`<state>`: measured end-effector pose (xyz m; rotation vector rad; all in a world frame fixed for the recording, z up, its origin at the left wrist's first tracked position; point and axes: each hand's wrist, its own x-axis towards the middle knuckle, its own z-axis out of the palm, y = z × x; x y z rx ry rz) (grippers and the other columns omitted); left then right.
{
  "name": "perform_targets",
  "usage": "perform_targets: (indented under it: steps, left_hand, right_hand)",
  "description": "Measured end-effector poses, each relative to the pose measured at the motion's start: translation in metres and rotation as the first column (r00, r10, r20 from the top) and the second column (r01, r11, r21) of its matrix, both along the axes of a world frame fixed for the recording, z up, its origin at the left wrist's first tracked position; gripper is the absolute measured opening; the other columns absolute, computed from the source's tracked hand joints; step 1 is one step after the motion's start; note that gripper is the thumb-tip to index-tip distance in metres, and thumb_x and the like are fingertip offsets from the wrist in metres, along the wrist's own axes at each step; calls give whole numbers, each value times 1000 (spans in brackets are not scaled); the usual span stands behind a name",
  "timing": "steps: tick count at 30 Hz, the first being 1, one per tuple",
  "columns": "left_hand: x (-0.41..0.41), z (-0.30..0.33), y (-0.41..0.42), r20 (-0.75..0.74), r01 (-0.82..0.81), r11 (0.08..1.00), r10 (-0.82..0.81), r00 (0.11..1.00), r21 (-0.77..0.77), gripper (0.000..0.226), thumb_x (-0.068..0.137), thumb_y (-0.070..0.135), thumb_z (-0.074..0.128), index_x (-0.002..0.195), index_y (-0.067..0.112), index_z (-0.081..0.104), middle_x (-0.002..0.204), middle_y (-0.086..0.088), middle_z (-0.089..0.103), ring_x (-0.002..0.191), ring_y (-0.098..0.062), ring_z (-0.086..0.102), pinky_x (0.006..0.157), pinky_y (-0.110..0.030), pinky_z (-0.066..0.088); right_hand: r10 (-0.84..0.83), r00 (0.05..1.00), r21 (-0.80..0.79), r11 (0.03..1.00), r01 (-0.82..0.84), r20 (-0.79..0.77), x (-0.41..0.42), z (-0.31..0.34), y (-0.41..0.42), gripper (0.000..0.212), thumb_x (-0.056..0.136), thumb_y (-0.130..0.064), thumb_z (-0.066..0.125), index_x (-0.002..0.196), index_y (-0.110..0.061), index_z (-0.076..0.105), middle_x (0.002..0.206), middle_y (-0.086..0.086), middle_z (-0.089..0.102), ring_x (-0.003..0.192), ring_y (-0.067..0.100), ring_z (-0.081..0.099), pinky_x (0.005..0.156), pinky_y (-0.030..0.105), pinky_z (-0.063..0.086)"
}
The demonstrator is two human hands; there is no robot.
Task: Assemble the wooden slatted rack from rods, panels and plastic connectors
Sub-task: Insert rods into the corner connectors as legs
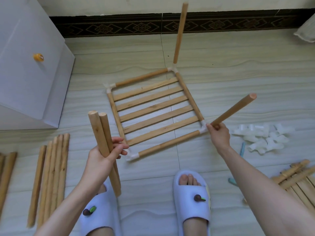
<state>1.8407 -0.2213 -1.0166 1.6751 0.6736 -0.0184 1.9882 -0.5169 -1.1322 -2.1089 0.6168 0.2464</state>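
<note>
Rack frame (153,113) lies on the floor; my right hand (219,135) grips a rod (233,109) at its near-right corner connector (203,127), my left hand (105,154) clasps two rods (100,132).

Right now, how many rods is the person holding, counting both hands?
3. The left hand grips two rods side by side, pointing up. The right hand grips one rod with its lower end at the frame's near-right corner connector. None appear hidden.
</note>
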Motion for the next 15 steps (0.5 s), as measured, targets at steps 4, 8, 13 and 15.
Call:
perform_targets:
  steps: [4,8,13,15]
  left_hand:
    - [2,-3,9,6,-40,996,41,999,-79,12,91,10,55,97,15,64,86,-2,74,90,-18,68,85,-31,50]
    - [10,0,10,47,-67,970,80,996,-233,15,91,12,53,102,12,63,93,-8,73,100,-21,67,96,-35,48]
    - [15,11,1,104,51,945,-18,994,-322,18,81,25,60,91,20,74,114,-11,67,109,-18,63,101,-37,44]
    - [14,12,0,111,89,958,-61,992,-272,17,83,24,60,91,19,74,113,-5,68,111,-16,61,101,-39,43]
  right_hand:
    - [-291,947,94,948,305,-135,-4,2,27,51,90,-36,58,129,-5,48,123,10,54,118,26,50,99,34,38]
    - [56,982,342,940,10,-182,-54,21,71,11,94,-16,53,91,-10,62,86,9,61,69,16,58,66,27,51]
    - [792,610,596,488,-638,5,-107,60,131,19,91,-17,59,109,-19,65,104,3,69,95,13,63,84,24,50]
    - [870,488,585,363,-725,65,-108,70,144,12,90,-19,61,98,-24,68,91,0,69,88,11,62,82,26,47]
